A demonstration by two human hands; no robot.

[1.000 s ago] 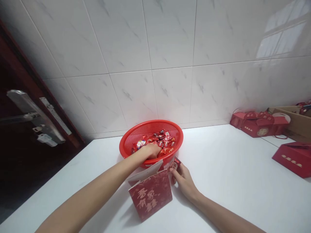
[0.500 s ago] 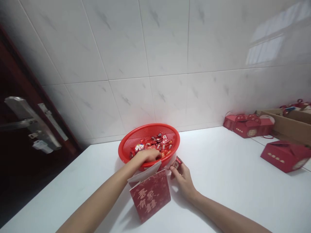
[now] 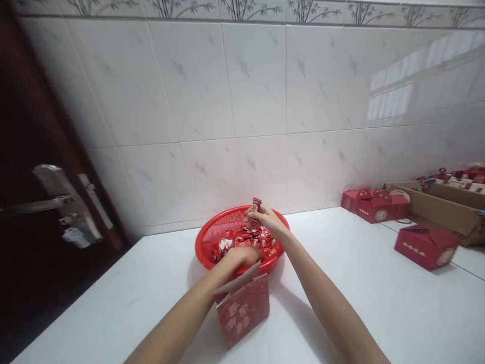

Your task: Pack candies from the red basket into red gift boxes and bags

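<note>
Head view: at the far left is a dark red door (image 3: 22,283) with a metal handle (image 3: 36,204), and keys (image 3: 78,237) hang below it. Next to the door, the white table (image 3: 155,283) runs along a pale tiled wall (image 3: 189,91), which has a bamboo-patterned band across its top.

On the table near the wall is the red basket (image 3: 203,246), with mesh sides, holding a heap of wrapped candies (image 3: 244,236), mostly red. The left hand (image 3: 247,256) reaches over the near rim, its fingers down among the candies and out of sight; I cannot tell whether they are spread or pinching something. Just in front of the basket, below the left wrist, the open box (image 3: 244,312) stands slightly turned, its pale flap raised and light lettering on its red front.

Above the basket, the right hand (image 3: 268,220) pinches a small red packet (image 3: 256,204) between thumb and fingers, one end of it pointing up.

Well to the right, closed red boxes (image 3: 374,208) with handles sit together by the wall. Another red box (image 3: 426,247) lies nearer, gold lettering on its side. Behind it, a brown carton (image 3: 447,205) stands open, with red and white items at its far side, too small to make out.
</note>
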